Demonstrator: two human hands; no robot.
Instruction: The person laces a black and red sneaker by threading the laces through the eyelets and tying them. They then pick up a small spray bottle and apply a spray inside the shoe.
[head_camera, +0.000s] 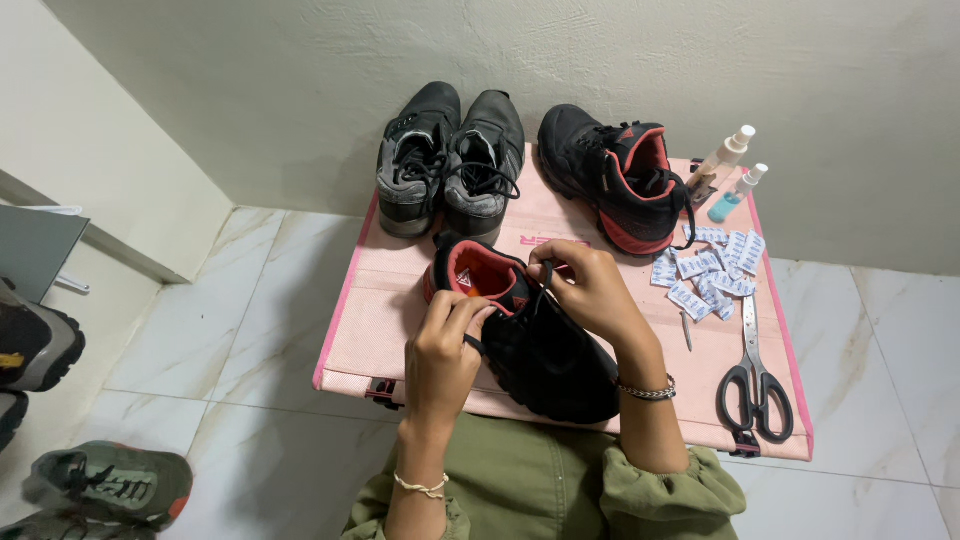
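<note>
Nearest the body, the left hand (445, 345) and the right hand (590, 290) work a black fabric sneaker with a red lining (525, 335). It lies on the near part of a pink padded mat (375, 320), its toe close to the mat's near edge. The left fingers are pinched together on a black lace at the shoe's side; the right fingers are closed on a lace end above the tongue.

Right of the grip lie black-handled steel scissors (755, 375), close to the mat's right edge. Left of the grip the mat is bare. White marble floor tiles (220, 350) surround it.

Beyond the right hand is a heap of small white and blue sachets (712, 272). Farther off stand the matching black and red sneaker (615, 180), a pair of grey-black lace-up shoes (450, 160) and two small spray bottles (730, 175) against a pale plaster wall (600, 50).
</note>
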